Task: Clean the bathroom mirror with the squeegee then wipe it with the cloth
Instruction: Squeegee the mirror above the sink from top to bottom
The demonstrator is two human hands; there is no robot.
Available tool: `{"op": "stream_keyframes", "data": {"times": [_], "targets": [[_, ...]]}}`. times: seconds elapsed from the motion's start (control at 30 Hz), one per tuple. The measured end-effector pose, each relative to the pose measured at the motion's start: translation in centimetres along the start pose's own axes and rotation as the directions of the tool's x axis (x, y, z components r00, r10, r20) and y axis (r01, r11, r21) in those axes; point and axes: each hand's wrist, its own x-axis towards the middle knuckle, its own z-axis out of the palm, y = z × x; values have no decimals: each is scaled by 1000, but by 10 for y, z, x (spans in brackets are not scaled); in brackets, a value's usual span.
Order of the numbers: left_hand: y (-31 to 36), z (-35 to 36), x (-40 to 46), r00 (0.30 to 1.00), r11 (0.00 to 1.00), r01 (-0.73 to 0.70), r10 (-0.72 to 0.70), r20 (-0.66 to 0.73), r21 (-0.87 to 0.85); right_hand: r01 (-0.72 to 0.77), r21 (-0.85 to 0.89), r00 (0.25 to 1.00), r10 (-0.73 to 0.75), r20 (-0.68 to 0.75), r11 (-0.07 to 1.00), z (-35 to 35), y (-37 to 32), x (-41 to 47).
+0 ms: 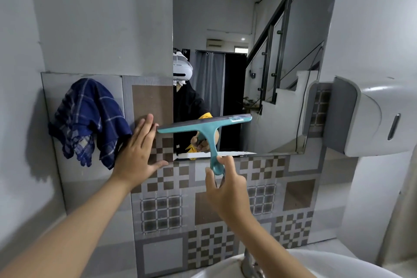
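squeegee on lower mirror, cloth hanging off to the left.
my right hand (222, 184) pinches the teal squeegee (208, 133) by the bottom of its handle, blade tilted slightly and lying across the lower part of the mirror (237, 63), its left tip past the mirror edge. my left hand (137, 153) is flat and open, fingers straight, pressed on the tiled wall (171, 210) just left of the mirror. blue checked cloth (88, 119) hangs on the wall beside my left hand.
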Motion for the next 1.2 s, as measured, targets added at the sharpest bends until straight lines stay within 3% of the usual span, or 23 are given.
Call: {"op": "stream_keyframes", "data": {"times": [0.37, 0.57, 0.87, 1.2], "targets": [[-5, 0, -2, 999, 1000, 14, -14, 32, -19, 328, -329, 944, -294, 150, 886, -40, 69, 13], [-1, -3, 0, 997, 999, 36, -37, 62, 13, 455, -391, 890, -392, 234, 800, -70, 101, 27], [5, -4, 0, 997, 998, 44, -47, 55, 52, 447, -430, 893, -361, 269, 785, -114, 140, 35], [7, 0, -1, 999, 996, 35, -37, 19, 82, 234, -484, 970, -167, 178, 843, -170, 180, 15]]}}
